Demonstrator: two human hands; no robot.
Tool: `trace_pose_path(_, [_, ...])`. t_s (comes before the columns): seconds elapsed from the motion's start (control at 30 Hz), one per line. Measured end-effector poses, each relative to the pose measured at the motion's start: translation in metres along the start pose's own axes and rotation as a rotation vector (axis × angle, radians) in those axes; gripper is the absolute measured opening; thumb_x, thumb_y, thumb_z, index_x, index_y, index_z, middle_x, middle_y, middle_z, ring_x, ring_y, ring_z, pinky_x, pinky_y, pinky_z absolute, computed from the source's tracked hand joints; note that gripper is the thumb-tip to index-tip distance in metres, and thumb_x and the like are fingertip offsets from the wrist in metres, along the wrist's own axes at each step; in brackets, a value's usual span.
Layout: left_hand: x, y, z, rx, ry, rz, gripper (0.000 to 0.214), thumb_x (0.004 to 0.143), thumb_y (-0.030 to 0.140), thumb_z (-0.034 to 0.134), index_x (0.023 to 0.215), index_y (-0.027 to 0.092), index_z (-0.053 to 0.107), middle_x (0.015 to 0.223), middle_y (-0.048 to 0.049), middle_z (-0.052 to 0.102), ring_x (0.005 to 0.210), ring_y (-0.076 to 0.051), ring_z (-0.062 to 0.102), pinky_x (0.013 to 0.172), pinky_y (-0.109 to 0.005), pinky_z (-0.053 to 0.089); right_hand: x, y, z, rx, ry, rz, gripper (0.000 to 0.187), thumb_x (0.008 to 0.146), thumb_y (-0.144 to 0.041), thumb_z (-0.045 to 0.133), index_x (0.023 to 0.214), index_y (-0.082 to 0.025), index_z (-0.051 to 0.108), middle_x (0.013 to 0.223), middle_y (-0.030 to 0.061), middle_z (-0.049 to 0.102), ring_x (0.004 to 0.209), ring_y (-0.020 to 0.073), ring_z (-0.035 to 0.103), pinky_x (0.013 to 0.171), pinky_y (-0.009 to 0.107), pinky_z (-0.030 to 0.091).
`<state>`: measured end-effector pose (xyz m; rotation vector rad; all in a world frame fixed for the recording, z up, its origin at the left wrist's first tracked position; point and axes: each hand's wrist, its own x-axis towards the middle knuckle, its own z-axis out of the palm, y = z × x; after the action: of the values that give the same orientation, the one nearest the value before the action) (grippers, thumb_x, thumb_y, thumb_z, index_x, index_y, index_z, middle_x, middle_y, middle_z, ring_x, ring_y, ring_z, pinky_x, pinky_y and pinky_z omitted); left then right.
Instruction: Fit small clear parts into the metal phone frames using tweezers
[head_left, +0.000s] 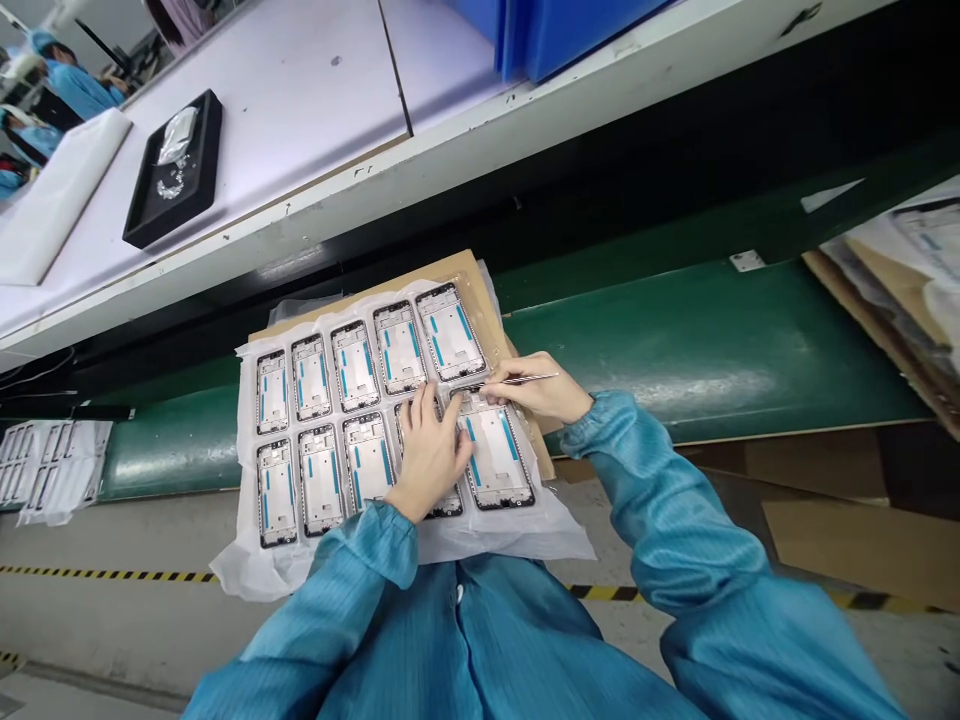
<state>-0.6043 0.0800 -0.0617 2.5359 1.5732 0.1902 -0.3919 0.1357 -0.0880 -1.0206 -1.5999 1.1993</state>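
Phone frames with blue strips lie in two rows in a tray lined with white sheet point(244, 470), on a brown cardboard point(471, 275). My right hand point(540, 388) grips slim metal tweezers point(517, 379), their tip at the top edge of the front-row right-end phone frame point(496, 455). Spread over the neighbouring frame is my left hand point(429, 450), fingers apart and fingertips resting near that same top edge. My left hand partly covers the frame beneath it. The back-row right-end phone frame point(451, 332) sits just beyond both hands.
The tray rests on a green bench point(600, 350). Beyond it is a raised white shelf point(300, 100) with a black box point(172, 165) and a blue bin point(570, 35). More frames point(56, 460) lie at left; stacked cardboard point(885, 330) stands at right. Co-workers point(79, 85) sit far left.
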Motion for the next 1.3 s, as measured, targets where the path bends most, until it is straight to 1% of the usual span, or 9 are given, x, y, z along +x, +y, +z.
trace_pose_path(0.3, [0.004, 0.006, -0.001, 0.086, -0.028, -0.026, 0.055, 0.088, 0.021, 0.055, 0.143, 0.015, 0.051, 0.153, -0.0232, 0.041, 0.143, -0.039, 0.037, 0.117, -0.059, 0.031, 0.003, -0.003, -0.002, -0.055, -0.05, -0.062, 0.04, 0.087, -0.051, 0.07, 0.067, -0.017, 0.069, 0.059, 0.0024, 0.069, 0.053, 0.0145, 0.061, 0.053, 0.025, 0.046])
trace_pose_path(0.67, [0.006, 0.011, -0.002, 0.126, -0.046, -0.042, 0.057, 0.088, 0.021, 0.052, 0.145, 0.012, 0.05, 0.154, -0.0251, 0.04, 0.143, -0.038, 0.037, 0.116, -0.057, 0.031, 0.002, -0.001, -0.003, -0.111, -0.044, -0.124, 0.038, 0.09, -0.048, 0.069, 0.069, -0.016, 0.07, 0.063, 0.0023, 0.07, 0.055, 0.0137, 0.059, 0.054, 0.024, 0.045])
trace_pose_path(0.8, [0.009, 0.016, -0.006, 0.162, -0.077, -0.07, 0.058, 0.088, 0.022, 0.052, 0.146, 0.015, 0.049, 0.154, -0.0232, 0.041, 0.142, -0.038, 0.038, 0.113, -0.056, 0.034, -0.002, -0.001, -0.003, -0.147, 0.019, -0.118, 0.039, 0.09, -0.05, 0.068, 0.068, -0.018, 0.07, 0.062, 0.0021, 0.07, 0.055, 0.0138, 0.058, 0.053, 0.024, 0.045])
trace_pose_path(0.9, [0.012, 0.02, -0.007, 0.184, -0.11, -0.077, 0.06, 0.088, 0.023, 0.054, 0.147, 0.015, 0.048, 0.155, -0.0241, 0.04, 0.142, -0.039, 0.037, 0.111, -0.056, 0.036, -0.003, -0.001, 0.001, -0.162, 0.041, -0.102, 0.04, 0.09, -0.051, 0.068, 0.068, -0.018, 0.07, 0.062, 0.0022, 0.07, 0.054, 0.014, 0.058, 0.053, 0.025, 0.045])
trace_pose_path(1.03, [0.013, 0.022, -0.005, 0.166, -0.113, -0.091, 0.057, 0.089, 0.022, 0.056, 0.145, 0.013, 0.049, 0.154, -0.0246, 0.042, 0.141, -0.042, 0.039, 0.109, -0.06, 0.036, -0.007, 0.0, 0.007, -0.153, 0.102, -0.089, 0.039, 0.087, -0.053, 0.071, 0.069, -0.018, 0.07, 0.064, 0.0028, 0.071, 0.056, 0.0149, 0.06, 0.055, 0.026, 0.047])
trace_pose_path(1.1, [0.013, 0.02, -0.003, 0.072, -0.094, -0.089, 0.052, 0.091, 0.02, 0.056, 0.143, 0.016, 0.052, 0.153, -0.0223, 0.044, 0.139, -0.041, 0.041, 0.109, -0.061, 0.037, -0.014, -0.001, 0.006, -0.084, 0.183, -0.037, 0.039, 0.082, -0.056, 0.075, 0.07, -0.019, 0.069, 0.063, 0.0026, 0.072, 0.056, 0.0163, 0.063, 0.056, 0.027, 0.051])
trace_pose_path(1.17, [0.014, 0.016, -0.003, -0.043, -0.068, -0.072, 0.047, 0.094, 0.022, 0.059, 0.14, 0.019, 0.055, 0.152, -0.0196, 0.045, 0.138, -0.038, 0.043, 0.109, -0.059, 0.04, -0.024, -0.006, 0.002, -0.001, 0.311, 0.03, 0.038, 0.079, -0.056, 0.077, 0.071, -0.02, 0.067, 0.061, 0.0017, 0.07, 0.053, 0.0173, 0.064, 0.054, 0.029, 0.053])
trace_pose_path(1.23, [0.014, 0.011, -0.008, -0.121, -0.035, -0.054, 0.045, 0.095, 0.03, 0.063, 0.138, 0.02, 0.055, 0.149, -0.0163, 0.049, 0.132, -0.034, 0.05, 0.107, -0.056, 0.045, -0.035, -0.015, 0.0, 0.016, 0.419, 0.054, 0.037, 0.086, -0.055, 0.07, 0.072, -0.021, 0.063, 0.06, 0.0009, 0.068, 0.051, 0.0168, 0.064, 0.053, 0.028, 0.053])
trace_pose_path(1.3, [0.012, 0.007, -0.018, -0.159, 0.002, -0.04, 0.043, 0.096, 0.037, 0.064, 0.135, 0.019, 0.057, 0.141, -0.0128, 0.055, 0.123, -0.029, 0.057, 0.102, -0.053, 0.051, -0.043, -0.026, 0.003, -0.097, 0.414, 0.017, 0.04, 0.098, -0.05, 0.053, 0.071, -0.022, 0.06, 0.063, 0.0016, 0.067, 0.056, 0.0164, 0.064, 0.057, 0.028, 0.053])
